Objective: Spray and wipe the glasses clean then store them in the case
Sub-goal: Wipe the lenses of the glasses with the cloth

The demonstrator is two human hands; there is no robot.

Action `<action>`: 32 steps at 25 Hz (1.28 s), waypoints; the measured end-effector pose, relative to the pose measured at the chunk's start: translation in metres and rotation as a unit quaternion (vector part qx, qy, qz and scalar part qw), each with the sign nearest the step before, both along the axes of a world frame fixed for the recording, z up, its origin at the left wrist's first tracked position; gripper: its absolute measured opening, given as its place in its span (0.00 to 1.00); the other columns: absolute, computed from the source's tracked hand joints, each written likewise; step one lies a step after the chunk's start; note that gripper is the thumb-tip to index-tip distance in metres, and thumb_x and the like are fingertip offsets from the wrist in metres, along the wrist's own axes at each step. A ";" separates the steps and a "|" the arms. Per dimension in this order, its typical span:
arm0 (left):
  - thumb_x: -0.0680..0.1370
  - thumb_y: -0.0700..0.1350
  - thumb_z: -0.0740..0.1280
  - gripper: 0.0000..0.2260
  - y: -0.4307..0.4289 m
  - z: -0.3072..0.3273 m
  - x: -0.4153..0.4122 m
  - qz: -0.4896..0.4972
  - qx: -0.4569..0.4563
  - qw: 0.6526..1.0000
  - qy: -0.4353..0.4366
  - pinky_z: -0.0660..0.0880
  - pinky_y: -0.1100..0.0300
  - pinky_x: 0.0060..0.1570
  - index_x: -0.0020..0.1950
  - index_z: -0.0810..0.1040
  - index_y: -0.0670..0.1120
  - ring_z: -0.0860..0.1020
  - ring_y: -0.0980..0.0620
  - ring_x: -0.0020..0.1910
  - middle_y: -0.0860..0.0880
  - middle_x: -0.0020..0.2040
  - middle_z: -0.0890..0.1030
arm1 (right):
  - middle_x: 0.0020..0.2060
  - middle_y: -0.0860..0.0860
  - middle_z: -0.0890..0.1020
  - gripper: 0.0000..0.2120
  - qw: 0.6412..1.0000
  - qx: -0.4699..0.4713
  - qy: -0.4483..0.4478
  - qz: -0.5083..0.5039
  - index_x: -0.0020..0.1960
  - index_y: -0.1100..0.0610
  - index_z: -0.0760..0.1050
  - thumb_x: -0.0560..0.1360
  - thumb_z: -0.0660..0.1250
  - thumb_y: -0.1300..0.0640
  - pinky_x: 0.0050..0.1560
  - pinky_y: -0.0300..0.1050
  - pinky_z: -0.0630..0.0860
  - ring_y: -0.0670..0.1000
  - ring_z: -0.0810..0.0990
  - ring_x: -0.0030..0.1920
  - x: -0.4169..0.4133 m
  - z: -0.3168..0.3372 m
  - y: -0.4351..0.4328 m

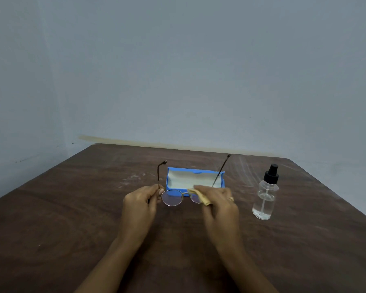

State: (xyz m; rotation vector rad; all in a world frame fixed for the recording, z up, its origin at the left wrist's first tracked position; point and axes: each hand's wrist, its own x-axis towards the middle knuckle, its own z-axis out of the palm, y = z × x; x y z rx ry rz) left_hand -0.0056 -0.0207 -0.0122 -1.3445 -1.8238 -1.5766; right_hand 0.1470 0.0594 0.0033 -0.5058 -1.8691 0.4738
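Note:
Thin metal-framed glasses [173, 198] are held above the table with both temples unfolded and pointing away from me. My left hand [141, 203] pinches the frame at its left hinge. My right hand [218, 200] pinches a small yellow cloth [199, 196] around the right lens, which the cloth and fingers mostly hide. Just behind the glasses lies the blue case [195, 180], open, with a pale lining. A clear spray bottle [265, 197] with a black pump top stands upright to the right.
Everything rests on a dark brown wooden table [72, 218] whose far edge meets a pale blue-grey wall. Faint white smears mark the tabletop near the case and the bottle.

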 end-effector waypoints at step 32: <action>0.67 0.34 0.63 0.11 -0.004 0.003 0.004 -0.033 0.003 0.999 0.000 0.76 0.73 0.41 0.43 0.83 0.41 0.79 0.67 0.40 0.55 0.40 0.82 | 0.41 0.51 0.80 0.06 0.969 0.038 -0.200 -0.136 0.46 0.53 0.80 0.70 0.69 0.59 0.29 0.45 0.72 0.54 0.77 0.44 0.002 -0.011 0.005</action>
